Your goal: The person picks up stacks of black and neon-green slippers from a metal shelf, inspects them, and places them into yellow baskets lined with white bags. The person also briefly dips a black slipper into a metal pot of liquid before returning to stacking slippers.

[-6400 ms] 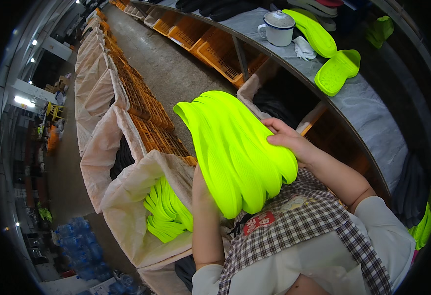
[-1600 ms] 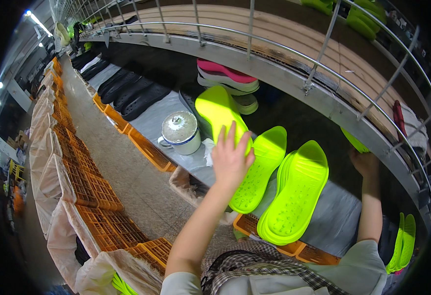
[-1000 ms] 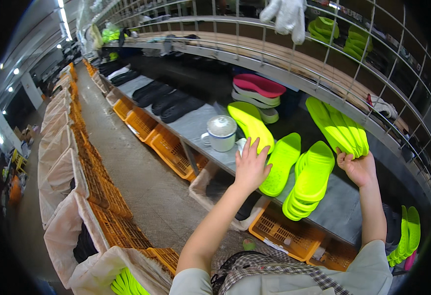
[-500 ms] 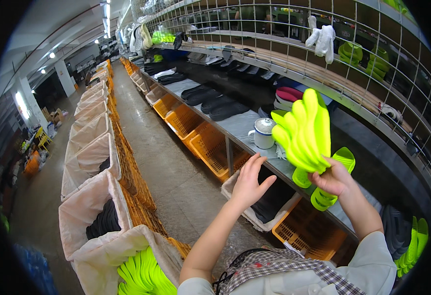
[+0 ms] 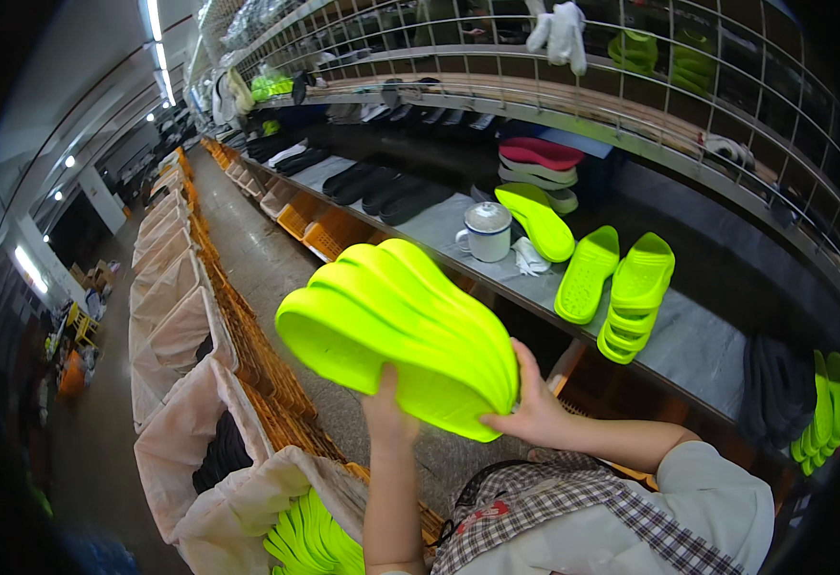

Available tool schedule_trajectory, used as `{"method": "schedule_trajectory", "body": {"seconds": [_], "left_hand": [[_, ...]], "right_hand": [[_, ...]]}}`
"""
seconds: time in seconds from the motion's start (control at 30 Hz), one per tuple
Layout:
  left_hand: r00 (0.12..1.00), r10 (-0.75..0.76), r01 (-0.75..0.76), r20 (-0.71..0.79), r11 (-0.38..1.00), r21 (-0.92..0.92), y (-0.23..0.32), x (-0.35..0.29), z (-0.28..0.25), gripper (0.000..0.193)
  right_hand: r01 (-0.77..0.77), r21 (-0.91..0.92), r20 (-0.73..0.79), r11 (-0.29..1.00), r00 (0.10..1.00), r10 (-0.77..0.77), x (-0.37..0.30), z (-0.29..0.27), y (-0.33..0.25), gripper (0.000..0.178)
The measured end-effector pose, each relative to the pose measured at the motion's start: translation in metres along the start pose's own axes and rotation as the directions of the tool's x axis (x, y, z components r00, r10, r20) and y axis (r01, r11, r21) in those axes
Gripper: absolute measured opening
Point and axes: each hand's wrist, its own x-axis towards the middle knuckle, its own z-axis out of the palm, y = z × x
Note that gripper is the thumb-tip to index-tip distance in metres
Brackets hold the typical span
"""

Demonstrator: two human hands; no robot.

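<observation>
Fingers of the left hand (image 5: 388, 412) are mostly hidden beneath the stack of neon-yellow shoe soles (image 5: 396, 331); one digit shows, laid up against the nearest sole, and how the others are set I cannot tell. On the right hand (image 5: 535, 410) the thumb presses the near face and the forefinger runs up the edge, pinching the stack's right end.

Leftmost, a cloth-lined bin (image 5: 190, 522) holds fanned neon-yellow soles (image 5: 315, 539). Right of it, the stack is raised and tilted between both hands, its soles nested one behind another. They look like moulded foam: probably light for their bulk, springy and hard to break, though smooth faces could let inner layers slide. A sound hold would likely span the full thickness at one end, with support under the narrower middle; gripping a single outer sole might let the rest slip.

Farther right, the gray tabletop (image 5: 703, 359) bears a lidded enamel mug (image 5: 488, 235), a smooth-faced sole (image 5: 537, 222), a dimpled sole (image 5: 588, 276), a short pile of soles (image 5: 638, 295) and, near the far right, dark soles (image 5: 772, 388).
</observation>
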Motion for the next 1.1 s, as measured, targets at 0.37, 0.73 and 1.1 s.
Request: {"method": "schedule_trajectory", "body": {"seconds": [0.37,0.73,1.1], "left_hand": [[0.982,-0.053,0.095,0.182,0.968,-0.232,-0.031,-0.025,-0.080,0.053],[0.961,-0.199,0.260,0.193,0.888,-0.379,-0.042,-0.036,-0.091,0.052],[0.944,-0.227,0.294,0.238,0.908,-0.299,-0.047,-0.039,-0.089,0.060]], "right_hand": [[-0.323,0.684,0.288,0.654,0.943,0.165,0.019,0.008,0.001,0.072],[-0.366,0.685,0.315,0.630,0.929,0.197,0.007,0.010,-0.006,0.065],[-0.419,0.567,0.297,0.709,0.907,0.299,0.003,0.004,-0.010,0.069]]}}
